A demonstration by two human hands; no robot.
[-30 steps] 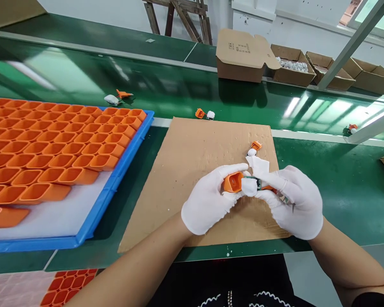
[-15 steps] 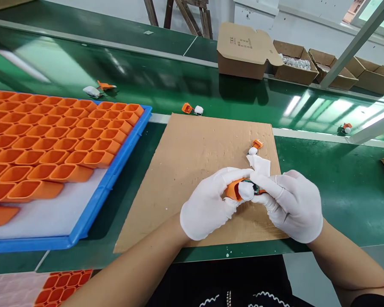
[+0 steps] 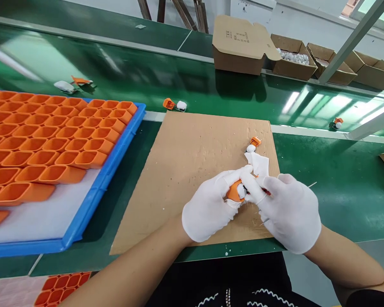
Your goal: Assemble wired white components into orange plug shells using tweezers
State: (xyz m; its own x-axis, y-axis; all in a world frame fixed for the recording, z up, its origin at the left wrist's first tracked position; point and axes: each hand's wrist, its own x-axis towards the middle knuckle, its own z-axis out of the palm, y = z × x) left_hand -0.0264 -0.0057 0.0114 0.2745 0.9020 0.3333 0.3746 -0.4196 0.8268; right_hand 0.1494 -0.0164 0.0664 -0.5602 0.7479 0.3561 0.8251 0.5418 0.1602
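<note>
My left hand (image 3: pixel 209 204), in a white glove, is closed around an orange plastic casing (image 3: pixel 233 192) with a white rounded piece (image 3: pixel 242 191) at its open end. My right hand (image 3: pixel 288 209), also gloved, presses its fingertips against the casing's right side. Its fingers are bunched and hide what they pinch; a bit of red shows between them, and a thin pale sliver (image 3: pixel 312 184) sticks out beyond the knuckles. Just behind the fingers lies a flat white piece (image 3: pixel 258 163). Touching its far end is a small orange-and-white part (image 3: pixel 252 144) on the cardboard sheet (image 3: pixel 192 149).
To the left, a blue tray (image 3: pixel 105 170) holds rows of orange casings (image 3: pixel 60 145). Orange-and-white parts (image 3: pixel 174 105) lie on the shiny green belt (image 3: pixel 131 81) behind. Open cardboard boxes (image 3: pixel 292 64) line the far side, beside a slanted metal post (image 3: pixel 355 40).
The parts on the belt have shifted left. My right hand has turned and its fingers have closed in over the casing's end, covering the green circuit board that showed before.
</note>
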